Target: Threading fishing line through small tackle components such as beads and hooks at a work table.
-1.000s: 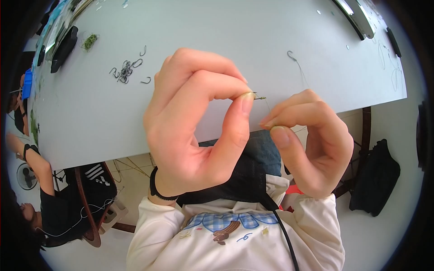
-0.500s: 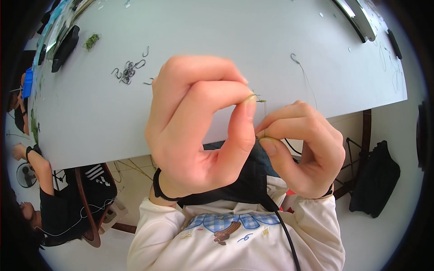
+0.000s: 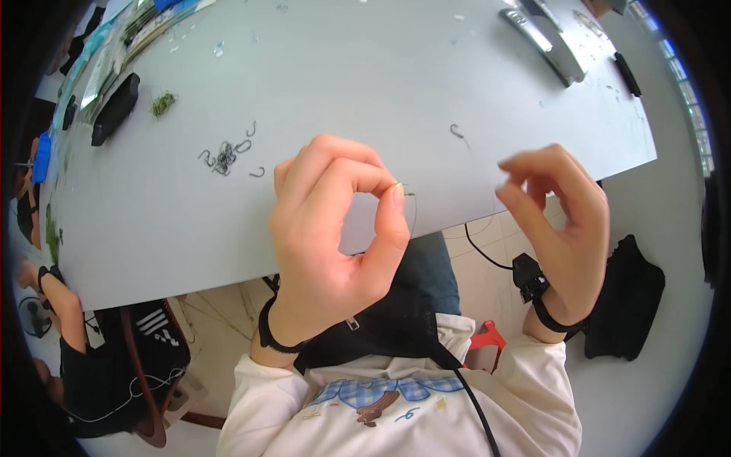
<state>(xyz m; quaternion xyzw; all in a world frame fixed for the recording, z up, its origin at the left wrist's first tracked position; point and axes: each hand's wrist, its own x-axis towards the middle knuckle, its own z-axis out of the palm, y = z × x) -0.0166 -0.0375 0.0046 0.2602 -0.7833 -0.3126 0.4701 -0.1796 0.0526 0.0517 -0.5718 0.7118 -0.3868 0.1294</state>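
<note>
My left hand (image 3: 331, 225) is closed in a pinch above the table's near edge, thumb tip against forefinger. Between them sits a small fish hook (image 3: 409, 193), mostly hidden by the fingertips, with greenish strands at it. A thin line (image 3: 415, 217) hangs from it. To the right, my right hand (image 3: 560, 225) is raised and slightly blurred. Its thumb and forefinger stand apart, with nothing visible between them. Beyond the left hand lies a pile of dark fish hooks (image 3: 225, 158), with loose hooks beside it. Farther right, another hook (image 3: 456, 131) has a line attached.
A green tangle (image 3: 162, 103) and a black case (image 3: 116, 109) lie at the far left of the grey table (image 3: 343, 84). A silver-and-black tool (image 3: 542, 46) rests at the far right. Another person's arm (image 3: 65, 305) is at left. A black bag (image 3: 628, 305) hangs at right.
My right hand has let go of the thin line and moved right, away from the left hand, its fingers parting. My left hand keeps its pinch. The view has shifted.
</note>
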